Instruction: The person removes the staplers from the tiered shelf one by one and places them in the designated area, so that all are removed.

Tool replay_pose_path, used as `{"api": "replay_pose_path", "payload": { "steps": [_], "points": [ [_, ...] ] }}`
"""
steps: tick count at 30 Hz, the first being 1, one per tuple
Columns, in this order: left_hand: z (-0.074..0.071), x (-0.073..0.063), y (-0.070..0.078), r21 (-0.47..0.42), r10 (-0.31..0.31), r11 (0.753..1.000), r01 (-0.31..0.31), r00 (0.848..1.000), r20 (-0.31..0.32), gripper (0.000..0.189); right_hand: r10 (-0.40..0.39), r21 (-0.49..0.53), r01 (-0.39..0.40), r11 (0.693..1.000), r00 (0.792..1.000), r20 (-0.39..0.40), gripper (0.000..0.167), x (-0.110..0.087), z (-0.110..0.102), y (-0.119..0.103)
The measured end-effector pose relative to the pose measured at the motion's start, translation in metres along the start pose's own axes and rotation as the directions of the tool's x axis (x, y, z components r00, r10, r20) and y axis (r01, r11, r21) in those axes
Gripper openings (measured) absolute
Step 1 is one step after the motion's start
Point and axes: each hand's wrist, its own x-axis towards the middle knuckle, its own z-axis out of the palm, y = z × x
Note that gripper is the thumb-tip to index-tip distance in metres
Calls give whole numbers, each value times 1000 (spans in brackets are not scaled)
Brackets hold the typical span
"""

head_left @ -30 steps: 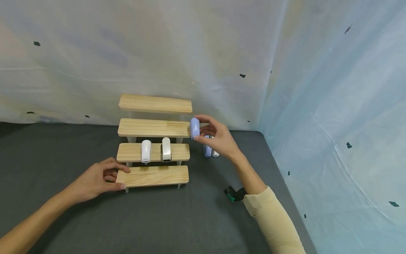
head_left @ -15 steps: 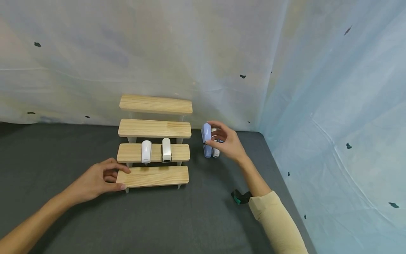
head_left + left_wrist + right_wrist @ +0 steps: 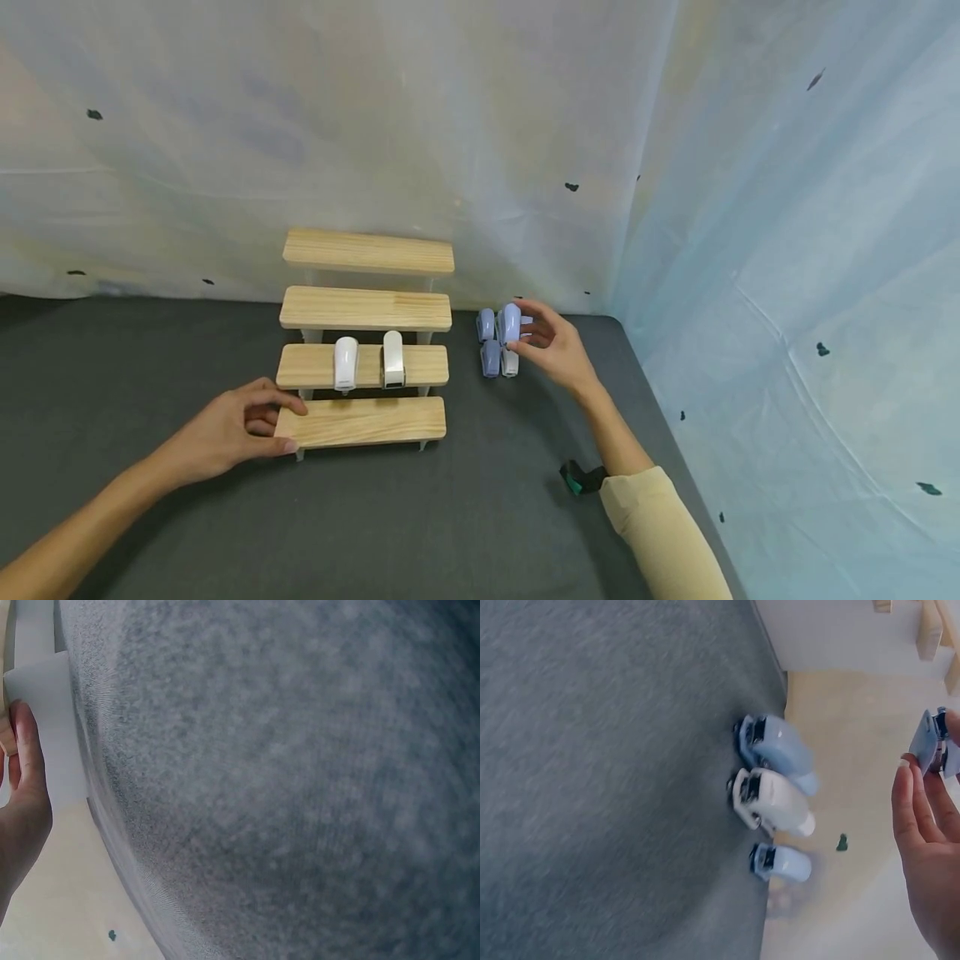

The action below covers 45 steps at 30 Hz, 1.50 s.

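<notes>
My right hand (image 3: 553, 350) pinches a light-blue mini stapler (image 3: 509, 323) between thumb and fingers, above a small group of staplers right of the stand. In the right wrist view the held stapler (image 3: 930, 742) shows its metal parts. Below it stand a blue stapler (image 3: 491, 358) and a white stapler (image 3: 510, 362), with another blue stapler (image 3: 485, 325) behind on the left. My left hand (image 3: 232, 427) grips the left end of the lowest step of a wooden tiered stand (image 3: 367, 422), thumb at the front corner. Two white staplers (image 3: 346, 364) sit on the second step from the bottom.
A black-and-green object (image 3: 581, 477) lies on the dark grey cloth (image 3: 420, 533) by my right forearm. A pale sheet (image 3: 510, 242) hangs right behind the stand, and a bluish one (image 3: 787, 350) closes off the right side.
My right hand has carried the light-blue stapler rightward and slightly down, from beside the stand's upper steps to over the other staplers. My left hand stays on the lowest step.
</notes>
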Motion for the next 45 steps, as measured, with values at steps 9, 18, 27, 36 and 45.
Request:
{"api": "replay_pose_path", "payload": {
  "steps": [9,18,27,36,45],
  "points": [
    [1,-1,0,11,-4,1000,4,1000,-4,37,115,-38,-115,993,993,-6,62,-9,-14,41],
    [1,-2,0,2,5,1000,-5,1000,-11,36,140,-67,-141,988,990,-18,62,-17,-21,55],
    [1,-1,-1,2,18,1000,-18,1000,-15,36,204,-101,-207,973,978,-43,62,-24,-23,67],
    [1,-1,-1,-15,14,1000,-14,1000,-18,35,202,-111,-204,973,979,-30,62,-29,-24,70],
    [1,-2,1,-12,27,1000,-27,999,-27,35,241,-129,-240,962,970,-5,60,-29,-24,53]
  ]
}}
